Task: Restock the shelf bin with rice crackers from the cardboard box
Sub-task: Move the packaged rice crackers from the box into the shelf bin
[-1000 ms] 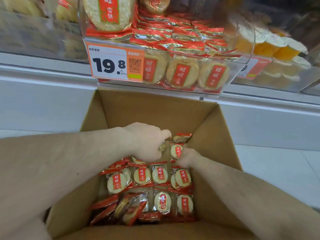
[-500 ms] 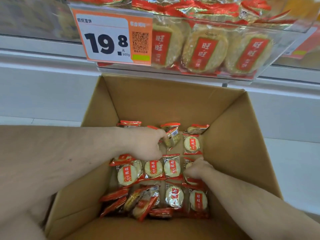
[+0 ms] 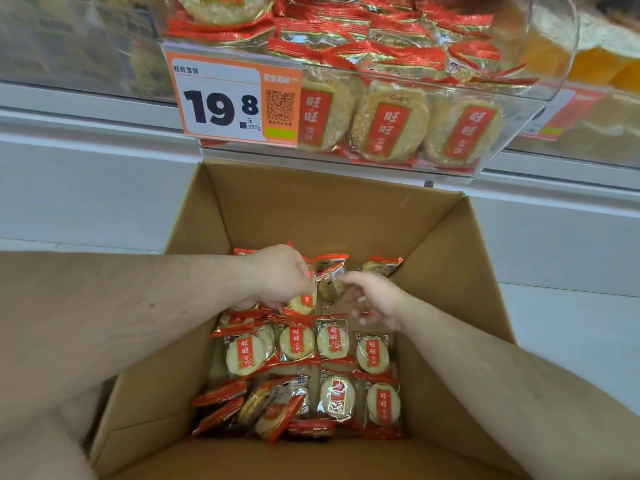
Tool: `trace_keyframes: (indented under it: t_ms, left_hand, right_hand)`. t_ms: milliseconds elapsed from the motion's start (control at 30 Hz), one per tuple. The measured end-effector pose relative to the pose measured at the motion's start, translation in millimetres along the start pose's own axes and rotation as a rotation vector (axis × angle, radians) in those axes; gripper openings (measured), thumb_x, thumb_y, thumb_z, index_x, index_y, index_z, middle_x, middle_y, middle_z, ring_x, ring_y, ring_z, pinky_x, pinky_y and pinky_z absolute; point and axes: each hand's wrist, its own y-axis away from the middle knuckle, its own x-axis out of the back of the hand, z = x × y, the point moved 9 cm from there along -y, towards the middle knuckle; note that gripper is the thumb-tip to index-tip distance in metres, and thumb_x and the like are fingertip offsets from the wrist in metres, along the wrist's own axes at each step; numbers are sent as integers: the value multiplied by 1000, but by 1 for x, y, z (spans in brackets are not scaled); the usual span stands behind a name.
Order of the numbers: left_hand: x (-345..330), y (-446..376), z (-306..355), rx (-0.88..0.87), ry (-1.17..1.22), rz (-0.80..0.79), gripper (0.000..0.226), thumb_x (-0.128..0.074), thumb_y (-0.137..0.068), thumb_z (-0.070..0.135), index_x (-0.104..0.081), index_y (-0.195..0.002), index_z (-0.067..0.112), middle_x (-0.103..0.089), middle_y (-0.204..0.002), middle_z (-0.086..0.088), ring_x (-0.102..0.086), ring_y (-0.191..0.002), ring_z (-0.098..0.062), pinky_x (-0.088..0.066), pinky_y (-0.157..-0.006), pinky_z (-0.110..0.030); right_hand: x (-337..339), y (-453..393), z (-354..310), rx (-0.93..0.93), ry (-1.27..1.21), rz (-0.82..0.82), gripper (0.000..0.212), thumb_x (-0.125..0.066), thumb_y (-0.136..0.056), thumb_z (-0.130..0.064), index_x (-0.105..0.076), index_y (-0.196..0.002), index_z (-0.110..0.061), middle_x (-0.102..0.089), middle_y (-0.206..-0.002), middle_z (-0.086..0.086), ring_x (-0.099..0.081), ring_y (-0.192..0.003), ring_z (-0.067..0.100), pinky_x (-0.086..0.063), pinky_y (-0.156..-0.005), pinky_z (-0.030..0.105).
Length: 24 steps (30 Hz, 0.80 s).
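Head view: left hand (image 3: pixel 282 277) grips rice crackers (image 3: pixel 301 303) inside cardboard box (image 3: pixel 450 271); right hand (image 3: pixel 375 299) hangs relaxed beside.

- Even, bright shop light is falling from above, casting only soft shadows inside the cardboard box (image 3: pixel 311 209)
- Glare is glinting off the foil wrappers and the clear shelf bin (image 3: pixel 554 46)
- The wide lens is bending the shelf edges
- The right hand (image 3: pixel 372 299) is smearing slightly; the corners are looking blurred
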Motion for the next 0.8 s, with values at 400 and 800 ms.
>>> trace_keyframes:
  t_ms: [400,800]
  left_hand:
    - [10,-12,-7,-91,-325,-9,30,-65,-88,12,-57,-97,39,-56,-117,6,-52,-52,-13,-40,-43,-22]
    - [15,0,13,-170,-398,-3,53,-64,-83,7,-52,-123,39,-57,-101,7,-65,-66,-18,-49,-52,-29]
  right_hand:
    - [25,-60,141,-365,821,296,97,-79,-63,-59,-28,-134,-18,-52,-132,7,-55,-120,24,-52,-88,33]
    - [54,19,10,-211,251,343,68,-78,-71,-38,-48,-126,-11,-58,-98,5,-55,-86,21,-48,-71,33]
